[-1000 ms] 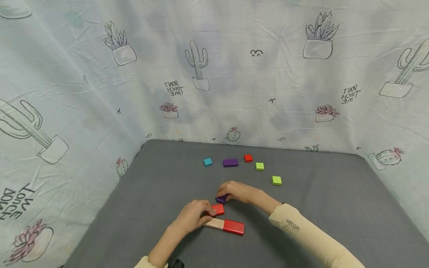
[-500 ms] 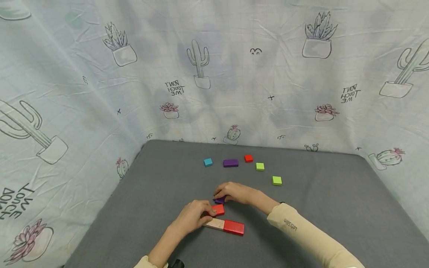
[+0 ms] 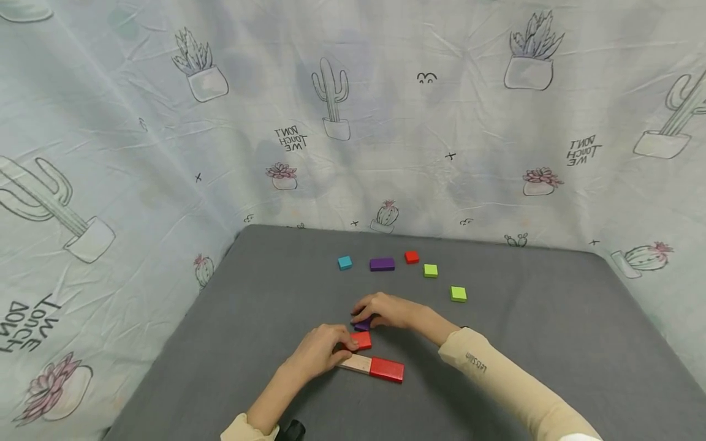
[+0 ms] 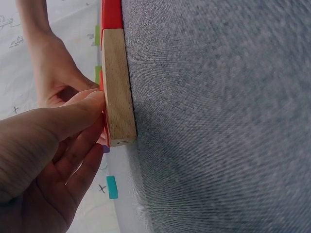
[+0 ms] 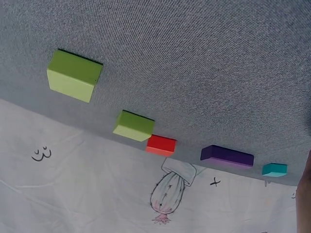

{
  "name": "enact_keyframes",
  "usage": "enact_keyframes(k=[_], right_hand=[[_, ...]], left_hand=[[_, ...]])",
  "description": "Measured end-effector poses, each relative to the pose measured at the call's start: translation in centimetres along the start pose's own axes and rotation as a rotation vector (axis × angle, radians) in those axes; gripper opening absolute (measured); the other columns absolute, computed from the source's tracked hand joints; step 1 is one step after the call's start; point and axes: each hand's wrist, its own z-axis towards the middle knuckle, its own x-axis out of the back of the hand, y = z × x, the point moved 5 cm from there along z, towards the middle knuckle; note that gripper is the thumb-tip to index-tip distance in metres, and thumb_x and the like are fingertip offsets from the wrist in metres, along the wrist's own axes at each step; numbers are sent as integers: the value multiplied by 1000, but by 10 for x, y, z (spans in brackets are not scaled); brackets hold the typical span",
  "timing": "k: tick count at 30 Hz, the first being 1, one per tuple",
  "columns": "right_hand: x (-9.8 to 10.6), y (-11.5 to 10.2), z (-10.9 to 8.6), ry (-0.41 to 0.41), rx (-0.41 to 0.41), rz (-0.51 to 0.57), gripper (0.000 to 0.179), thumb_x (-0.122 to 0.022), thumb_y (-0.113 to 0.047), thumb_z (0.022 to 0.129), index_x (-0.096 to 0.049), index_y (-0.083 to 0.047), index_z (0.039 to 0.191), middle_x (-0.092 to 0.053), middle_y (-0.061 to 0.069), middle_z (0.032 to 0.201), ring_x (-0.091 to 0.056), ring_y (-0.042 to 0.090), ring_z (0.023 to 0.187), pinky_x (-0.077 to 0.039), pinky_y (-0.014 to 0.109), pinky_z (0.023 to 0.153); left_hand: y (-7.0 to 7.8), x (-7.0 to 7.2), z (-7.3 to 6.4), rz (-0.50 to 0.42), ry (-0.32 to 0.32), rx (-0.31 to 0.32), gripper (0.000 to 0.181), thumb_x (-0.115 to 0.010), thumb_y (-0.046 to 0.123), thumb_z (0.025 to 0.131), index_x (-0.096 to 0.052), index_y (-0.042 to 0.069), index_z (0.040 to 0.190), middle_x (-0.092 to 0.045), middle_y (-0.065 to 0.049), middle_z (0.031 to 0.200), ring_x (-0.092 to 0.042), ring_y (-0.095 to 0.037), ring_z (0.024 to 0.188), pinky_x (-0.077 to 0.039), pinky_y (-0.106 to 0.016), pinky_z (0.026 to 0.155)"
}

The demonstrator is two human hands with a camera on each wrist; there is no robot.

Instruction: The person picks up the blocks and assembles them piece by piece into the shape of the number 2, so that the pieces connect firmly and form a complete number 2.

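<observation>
My left hand point(image 3: 320, 350) holds a red block point(image 3: 361, 340), its thumb next to the plain wooden block point(image 3: 355, 363). A longer red block point(image 3: 387, 369) lies end to end with the wooden one on its right. In the left wrist view, my left thumb and index finger meet at the wooden block's point(image 4: 119, 92) far edge, and the red block behind is mostly hidden. Just beyond, my right hand point(image 3: 388, 311) pinches a small purple block point(image 3: 362, 324) between thumb and fingers, close to the far side of the red block. The right wrist view catches only a sliver of that hand point(image 5: 304, 199).
Farther back on the grey table point(image 3: 265, 318) lie a teal block point(image 3: 344, 263), a long purple block point(image 3: 382, 264), a small red block point(image 3: 412, 257) and two lime green blocks point(image 3: 431, 271). A printed curtain point(image 3: 386, 122) hangs behind the table.
My right hand has shifted slightly left with the small purple block. The left hand keeps its place on the red block. The head view has tilted a little.
</observation>
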Motion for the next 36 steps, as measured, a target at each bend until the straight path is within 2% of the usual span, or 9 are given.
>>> enact_keyframes(k=[11,18,31,36], right_hand=[[10,9,-1,-2,-15,-10,36,-70,-4,85,-68,-10,121,-61,7,126,-54,22,120,-45,35,98],[11,11,-2,-24,-44,-37,34,-72,-6,84,-71,-12,117,-63,5,122,-55,22,117,-46,39,97],[10,13,-5,-62,-101,-22,34,-74,-7,82,-72,-14,115,-62,2,123,-54,20,118,-44,41,98],[15,15,-6,-59,-95,-6,43,-77,-6,80,-68,-12,121,-59,5,130,-52,22,123,-44,43,99]], left_hand=[[-7,4,10,23,-5,-4,14,-78,8,79,-77,11,92,-69,5,90,-66,-13,87,-54,-30,75],[-10,6,11,21,-16,-13,13,-77,8,79,-77,11,92,-69,5,91,-66,-13,87,-54,-31,75],[-11,5,11,6,-21,3,13,-78,8,79,-77,12,92,-69,6,90,-66,-13,86,-54,-30,73],[-11,6,13,20,-12,9,12,-78,8,79,-77,11,91,-69,5,89,-66,-14,87,-54,-31,73]])
